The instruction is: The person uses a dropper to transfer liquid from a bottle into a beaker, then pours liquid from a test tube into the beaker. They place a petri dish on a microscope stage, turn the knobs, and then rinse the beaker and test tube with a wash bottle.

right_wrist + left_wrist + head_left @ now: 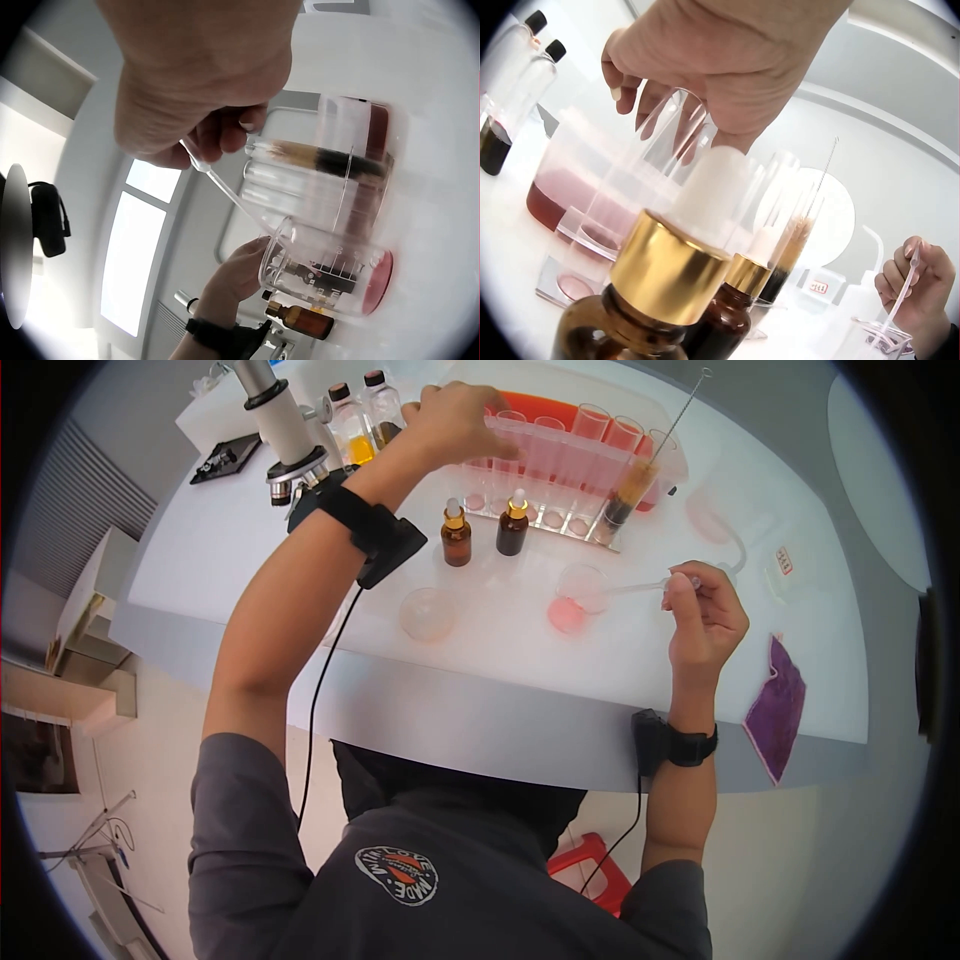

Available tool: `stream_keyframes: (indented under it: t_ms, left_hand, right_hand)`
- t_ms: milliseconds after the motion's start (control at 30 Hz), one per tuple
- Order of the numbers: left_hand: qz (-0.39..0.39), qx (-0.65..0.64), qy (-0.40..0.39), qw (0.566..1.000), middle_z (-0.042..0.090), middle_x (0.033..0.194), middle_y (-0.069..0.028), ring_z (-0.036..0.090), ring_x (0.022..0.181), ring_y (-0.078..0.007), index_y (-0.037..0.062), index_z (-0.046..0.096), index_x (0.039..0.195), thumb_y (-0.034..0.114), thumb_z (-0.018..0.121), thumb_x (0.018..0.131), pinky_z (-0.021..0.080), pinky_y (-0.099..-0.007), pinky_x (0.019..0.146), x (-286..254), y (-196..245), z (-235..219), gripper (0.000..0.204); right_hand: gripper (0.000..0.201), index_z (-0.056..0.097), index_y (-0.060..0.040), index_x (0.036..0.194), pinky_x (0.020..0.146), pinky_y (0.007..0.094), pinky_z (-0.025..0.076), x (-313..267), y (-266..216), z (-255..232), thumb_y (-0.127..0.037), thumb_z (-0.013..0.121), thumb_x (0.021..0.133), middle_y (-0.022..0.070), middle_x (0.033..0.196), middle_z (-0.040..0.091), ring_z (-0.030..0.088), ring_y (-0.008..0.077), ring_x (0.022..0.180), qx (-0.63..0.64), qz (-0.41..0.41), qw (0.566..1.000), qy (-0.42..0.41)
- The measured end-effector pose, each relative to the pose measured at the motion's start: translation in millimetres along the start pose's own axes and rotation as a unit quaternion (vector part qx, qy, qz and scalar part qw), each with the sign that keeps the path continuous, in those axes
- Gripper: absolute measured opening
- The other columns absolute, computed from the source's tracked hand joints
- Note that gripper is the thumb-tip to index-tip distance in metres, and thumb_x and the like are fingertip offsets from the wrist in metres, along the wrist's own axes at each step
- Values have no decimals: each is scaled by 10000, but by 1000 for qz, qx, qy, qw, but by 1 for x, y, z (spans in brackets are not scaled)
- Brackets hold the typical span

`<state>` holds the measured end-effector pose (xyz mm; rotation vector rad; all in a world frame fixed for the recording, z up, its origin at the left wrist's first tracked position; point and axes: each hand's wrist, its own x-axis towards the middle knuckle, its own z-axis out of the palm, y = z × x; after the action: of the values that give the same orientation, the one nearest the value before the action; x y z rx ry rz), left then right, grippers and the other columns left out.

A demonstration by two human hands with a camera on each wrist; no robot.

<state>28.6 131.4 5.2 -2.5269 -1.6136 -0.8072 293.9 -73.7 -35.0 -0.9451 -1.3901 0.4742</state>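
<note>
My right hand [705, 615] pinches a clear plastic dropper [225, 187] at its upper end. The dropper's thin stem slants into a glass beaker [328, 262] with pink liquid at the bottom. My left hand [455, 425] is at the tops of the leftmost test tubes [545, 450] in a clear rack [540, 530]. In the left wrist view its fingers [626, 97] show past and through a tube's rim; I cannot tell whether they grip a tube. Two brown dropper bottles [456, 540] with gold collars stand just in front of the rack.
A wire brush [630, 495] stands in the rack's right end. Behind the rack is a plastic tub [562, 180] of red liquid. A microscope [285, 430] and black-capped bottles [352, 430] stand left. A round clear vessel [427, 615], wash bottle [715, 520] and purple cloth [778, 705] also occupy the table.
</note>
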Motion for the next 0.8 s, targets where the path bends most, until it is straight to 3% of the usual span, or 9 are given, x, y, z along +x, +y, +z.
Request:
stream_keyframes:
  t_ms: [67,133,200,267,300,400,500,700,800]
  left_hand:
    - [13,15,54,998,679,1164,-99,584,1131,-286,148,693,1197,441,843,685,440,-350,898,-9,7,-15,609]
    - [101,-38,152,982,705,1016,-143,646,993,-227,12,693,1088,242,786,783,502,-307,842,-24,16,-35,392]
    - [66,-206,136,967,716,959,-155,670,925,-195,-64,689,1055,149,733,855,525,-288,827,-60,61,-81,296]
    - [3,-334,38,942,677,1008,-94,621,975,-193,22,673,1132,256,779,798,469,-295,847,-88,79,-92,422]
    - [21,-327,14,945,640,1040,-43,578,1023,-193,115,662,1187,355,849,718,421,-300,852,-96,69,-78,559]
    - [11,-421,-41,906,567,926,5,541,920,-139,88,636,1148,268,857,729,401,-265,812,-134,98,-63,507]
    - [-26,-437,-95,894,552,1060,-45,512,1014,-184,81,574,1207,240,872,716,433,-317,860,-143,105,-41,596]
    - [2,-340,-110,934,537,1163,-117,516,1080,-257,79,527,1285,225,879,682,457,-374,950,-137,100,-11,713]
    - [-4,-328,-156,932,532,1152,-120,521,1074,-263,93,534,1293,206,874,681,460,-371,944,-138,102,-4,710]
  right_hand:
    - [66,648,44,950,652,200,439,0,1,0,12,673,899,37,847,611,545,80,733,-4,1,1000,1]
    - [74,649,45,960,666,205,444,-1,-1,2,12,675,898,39,858,616,545,82,748,0,0,1000,1]
    - [83,656,45,962,690,221,446,1,0,3,4,683,895,36,866,633,542,84,769,-15,-1,1000,4]
    - [83,662,39,954,695,227,443,1,-5,4,-3,692,889,27,854,643,537,83,760,-45,4,999,-10]
    - [83,665,36,950,698,230,441,2,-6,5,-6,696,886,23,848,648,535,82,756,-58,5,998,-19]
    - [80,672,24,937,686,229,437,3,-5,7,-20,705,879,10,818,652,526,79,738,-73,8,996,-53]
    - [91,675,18,942,679,228,437,2,-6,7,-34,711,876,6,809,649,519,78,722,-85,29,993,-73]
    - [101,674,15,939,657,229,437,0,-4,8,-34,720,864,10,797,641,515,83,703,-84,22,993,-81]
    - [104,678,7,938,642,232,436,0,-5,8,-33,725,854,13,776,632,514,89,687,-95,12,991,-94]
